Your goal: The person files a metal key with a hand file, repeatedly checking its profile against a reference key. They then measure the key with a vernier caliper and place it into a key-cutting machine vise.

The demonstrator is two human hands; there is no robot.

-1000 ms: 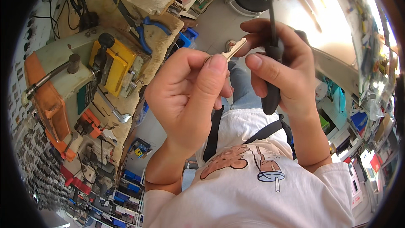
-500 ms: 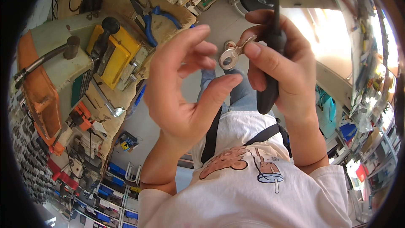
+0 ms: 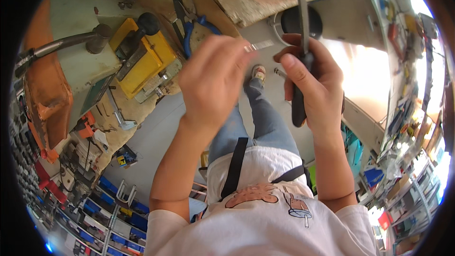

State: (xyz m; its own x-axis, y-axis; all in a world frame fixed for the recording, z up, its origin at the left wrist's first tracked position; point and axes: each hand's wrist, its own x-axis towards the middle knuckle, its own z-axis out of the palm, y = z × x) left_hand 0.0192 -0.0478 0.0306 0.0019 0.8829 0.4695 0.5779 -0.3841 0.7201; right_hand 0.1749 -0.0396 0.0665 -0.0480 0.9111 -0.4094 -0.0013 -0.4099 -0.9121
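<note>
My left hand (image 3: 215, 78), blurred by motion, is pinched shut on a key; the notched silver key blade (image 3: 262, 45) points out to the right from the fingertips. The bow is hidden in the fingers. In my right hand (image 3: 315, 80) is a file, its black handle (image 3: 298, 106) lying across the palm under curled fingers. The flat, dark file blade (image 3: 302, 4) rises upright past the top of the view. A small metal tip (image 3: 279, 72) shows beside the right fingers; what it belongs to is hidden. The hands are apart, in the air.
On the left bench stands a grey-green machine (image 3: 71, 16) with a yellow block (image 3: 159, 61) and black-knobbed lever. Blue-handled pliers (image 3: 188, 38) and a metal caliper-like tool (image 3: 121, 114) lie near. A round black stool (image 3: 303, 21) stands ahead; blue bins (image 3: 109, 185) fill shelves at lower left.
My left hand has closed on the key that was at my right fingertips and drawn it away. The file now stands with more blade showing; the view has shifted.
</note>
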